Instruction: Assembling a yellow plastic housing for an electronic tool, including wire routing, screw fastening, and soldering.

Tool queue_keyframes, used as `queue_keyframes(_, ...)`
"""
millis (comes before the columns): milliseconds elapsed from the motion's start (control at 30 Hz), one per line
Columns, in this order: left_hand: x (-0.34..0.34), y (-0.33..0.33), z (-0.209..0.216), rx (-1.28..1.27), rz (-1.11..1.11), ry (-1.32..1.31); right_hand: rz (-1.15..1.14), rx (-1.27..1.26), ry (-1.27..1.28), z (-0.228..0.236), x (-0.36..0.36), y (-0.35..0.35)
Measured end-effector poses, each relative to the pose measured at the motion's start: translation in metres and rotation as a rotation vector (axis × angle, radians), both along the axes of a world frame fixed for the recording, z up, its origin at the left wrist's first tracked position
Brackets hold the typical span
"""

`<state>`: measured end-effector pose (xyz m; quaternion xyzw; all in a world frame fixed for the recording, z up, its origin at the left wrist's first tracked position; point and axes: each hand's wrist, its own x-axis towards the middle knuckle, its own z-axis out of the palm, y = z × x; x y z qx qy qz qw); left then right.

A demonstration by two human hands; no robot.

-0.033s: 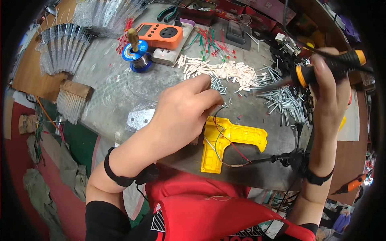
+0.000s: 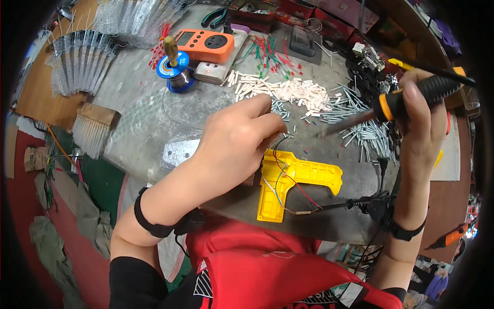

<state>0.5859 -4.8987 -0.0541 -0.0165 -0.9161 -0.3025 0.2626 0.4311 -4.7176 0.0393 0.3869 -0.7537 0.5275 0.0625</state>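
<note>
My right hand [image 2: 423, 110] is wrapped round the black-and-orange handle of a soldering iron [image 2: 391, 105]. The iron's dark shaft slants down to the left, its tip blurred above the bench. Thumb and fingers of my left hand [image 2: 244, 131] are pinched together; what they hold is hidden behind them. Just beside those fingertips ends a thin dark wire [image 2: 276, 146], which rises from a yellow pistol-shaped plastic housing half [image 2: 270, 198]. Red, green and white wires also cross the housing, which lies open side up below my left hand. A black cable [image 2: 334, 205] runs from it to the right.
White sleeve-like pieces [image 2: 288, 92] and loose screws [image 2: 365, 135] lie in heaps beyond my hands. A blue solder spool [image 2: 180, 77], an orange meter [image 2: 208, 45] and red and green leads [image 2: 270, 54] stand farther back. A metal plate [image 2: 177, 153] lies by my left forearm.
The soldering iron has dipped slightly, its tip shifting down and left, with my right hand tilting along. My left hand and the yellow housing stay almost the same.
</note>
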Motion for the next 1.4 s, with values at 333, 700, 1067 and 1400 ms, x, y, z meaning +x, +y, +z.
queue_keyframes(333, -0.015, -0.001, -0.009, -0.020, 0.007, 0.056, 0.071, 0.017, -0.172, -0.013, 0.005, -0.004)
queue_keyframes(700, -0.015, -0.001, -0.012, -0.036, 0.038, 0.054, 0.104, 0.030, -0.186, -0.013, 0.003, -0.006)
queue_keyframes(1067, 0.021, 0.007, 0.012, 0.016, 0.049, 0.070, -0.016, -0.033, -0.128, 0.002, 0.005, 0.017)
queue_keyframes(1400, 0.044, 0.045, 0.029, 0.233, -0.262, 0.021, -0.143, -0.077, -0.052, 0.034, 0.041, 0.062)
